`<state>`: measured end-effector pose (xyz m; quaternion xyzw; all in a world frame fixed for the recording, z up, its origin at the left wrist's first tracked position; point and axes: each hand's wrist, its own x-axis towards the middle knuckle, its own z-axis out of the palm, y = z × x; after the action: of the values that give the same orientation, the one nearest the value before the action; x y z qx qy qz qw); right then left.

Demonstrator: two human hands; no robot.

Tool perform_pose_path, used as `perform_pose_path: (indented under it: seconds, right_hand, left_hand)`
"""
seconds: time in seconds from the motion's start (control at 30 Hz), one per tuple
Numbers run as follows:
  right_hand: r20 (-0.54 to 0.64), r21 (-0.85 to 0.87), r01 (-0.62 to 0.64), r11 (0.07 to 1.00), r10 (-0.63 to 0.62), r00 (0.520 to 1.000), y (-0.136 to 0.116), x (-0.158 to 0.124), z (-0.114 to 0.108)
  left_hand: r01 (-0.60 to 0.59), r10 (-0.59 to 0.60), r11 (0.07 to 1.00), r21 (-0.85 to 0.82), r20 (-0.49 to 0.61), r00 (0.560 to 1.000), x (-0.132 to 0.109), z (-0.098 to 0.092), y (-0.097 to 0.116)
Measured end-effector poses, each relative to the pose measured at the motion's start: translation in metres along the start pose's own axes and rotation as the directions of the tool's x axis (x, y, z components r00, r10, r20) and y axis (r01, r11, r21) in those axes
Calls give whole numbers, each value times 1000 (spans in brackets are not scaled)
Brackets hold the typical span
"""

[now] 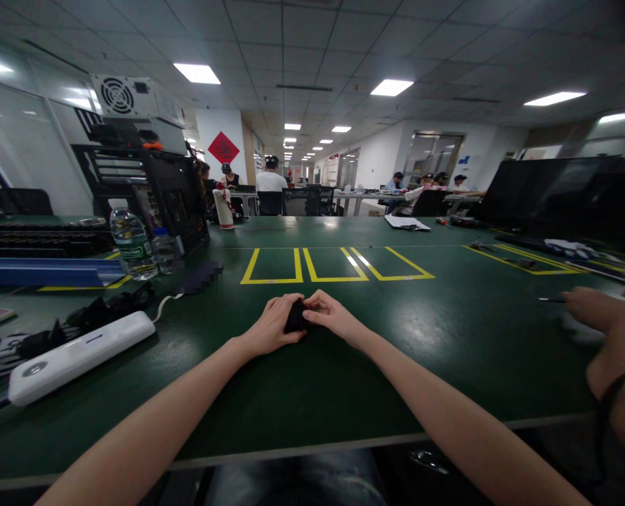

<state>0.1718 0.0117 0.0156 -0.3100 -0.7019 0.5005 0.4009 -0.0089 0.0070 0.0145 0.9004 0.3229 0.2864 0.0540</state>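
Both hands meet over the green table (312,393), just in front of the yellow tape outlines. Between them is a small black object (294,318), largely covered by my fingers, so I cannot make out its kind. My left hand (273,325) wraps round its left side, thumb towards me and fingers on the far side. With thumb and fingertips, my right hand (336,318) pinches it from the right. It seems to sit at or just above the tabletop.
Left stand a white power strip (83,358), a water bottle (132,239) and an open computer case (154,190). Yellow tape (271,281) marks the table ahead. At right, another person's hand (589,308) holds a thin tool. A white paper pad (407,223) lies at the back.
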Motion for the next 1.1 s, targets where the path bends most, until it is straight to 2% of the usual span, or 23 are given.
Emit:
perform_pose_path:
  seconds: [0.17,0.3,0.53,0.73,0.87,1.0,1.1]
  right_hand:
    - [-48,-43,-39,998,37,998,3,2,0]
    - [-32,-52,-95,994,93,995,3,2,-1]
    - [42,10,-35,999,35,999,1,-1,-1]
    - [-32,-83,-16,996,13,999,1,0,0]
    - [-49,-79,-25,997,22,999,6,3,0]
    - [-41,-73,-70,995,67,997,8,4,-1]
    - [-2,-47,-45,998,45,999,6,3,-1]
  left_hand:
    - [3,-3,1000,-4,-4,1000,0,0,0]
    - [4,-4,1000,-1,-3,1000,0,0,0]
    - [9,-9,1000,5,2,1000,0,0,0]
    - [3,-3,1000,6,-8,1000,0,2,-2]
    - [4,-4,1000,14,-10,1000,0,3,-4]
    - [1,0,1000,10,-9,1000,0,3,-3]
    - [1,-1,1000,12,-11,1000,-1,2,-2]
